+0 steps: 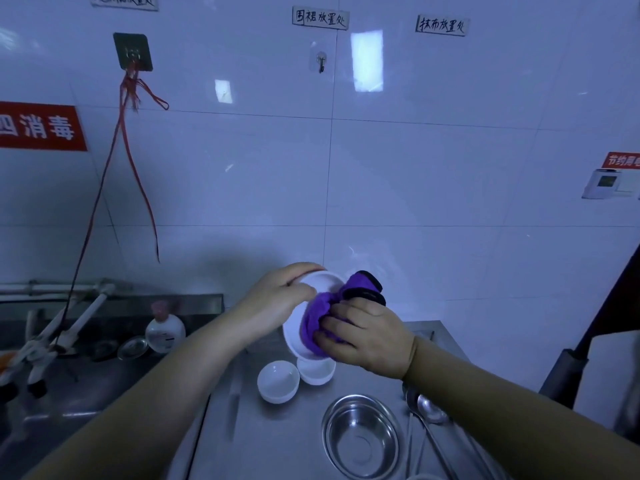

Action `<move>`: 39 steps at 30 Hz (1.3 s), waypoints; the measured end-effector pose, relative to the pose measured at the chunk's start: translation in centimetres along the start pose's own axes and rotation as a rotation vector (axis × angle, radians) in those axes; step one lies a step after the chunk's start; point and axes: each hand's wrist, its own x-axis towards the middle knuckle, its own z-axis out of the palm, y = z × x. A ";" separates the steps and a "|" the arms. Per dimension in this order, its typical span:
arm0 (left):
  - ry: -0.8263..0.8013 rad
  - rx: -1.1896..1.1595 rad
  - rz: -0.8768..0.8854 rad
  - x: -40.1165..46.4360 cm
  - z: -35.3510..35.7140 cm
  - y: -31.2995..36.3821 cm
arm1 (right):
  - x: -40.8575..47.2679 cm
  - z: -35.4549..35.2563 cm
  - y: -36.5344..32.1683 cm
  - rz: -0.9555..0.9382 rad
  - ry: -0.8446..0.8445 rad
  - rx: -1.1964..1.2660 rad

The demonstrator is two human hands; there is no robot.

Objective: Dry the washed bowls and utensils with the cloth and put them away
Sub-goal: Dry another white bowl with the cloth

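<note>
My left hand [277, 299] grips the top rim of a white bowl [294, 332], which is held tilted on its side above the steel counter [277, 438]. Pressed into that bowl is a purple cloth [318, 313] with black edging, bunched in my right hand [363, 336]. Below, two small white bowls [278, 381] [317, 370] stand upright side by side. A steel bowl [362, 434] sits nearer to me, and metal spoons [427, 410] lie to its right.
A sink [86, 375] lies to the left with a tap [72, 323], a soap bottle [165, 329] and a small metal dish [133, 347]. Red strings [128, 161] hang from a wall hook. A dark object [571, 375] stands at the right edge.
</note>
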 end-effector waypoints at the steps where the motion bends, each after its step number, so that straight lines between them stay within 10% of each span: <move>1: 0.061 -0.053 -0.006 0.0 0.2 0.0 | 0.3 0.1 -0.2 0.046 -0.017 -0.011; 9: 0.412 -0.207 0.152 -1.4 3.7 -1.7 | 3.0 0.8 -4.5 0.552 0.038 0.060; 19: 0.136 -0.025 0.040 -1.4 1.0 -0.8 | -0.3 0.3 -1.4 0.118 0.012 0.070; 30: -0.251 0.067 -0.232 -1.1 -1.4 0.7 | -0.2 0.1 -0.5 0.108 -0.190 0.294; 39: -0.272 0.847 0.316 -1.2 -1.9 -0.7 | 0.3 -1.8 1.2 0.626 -0.556 0.813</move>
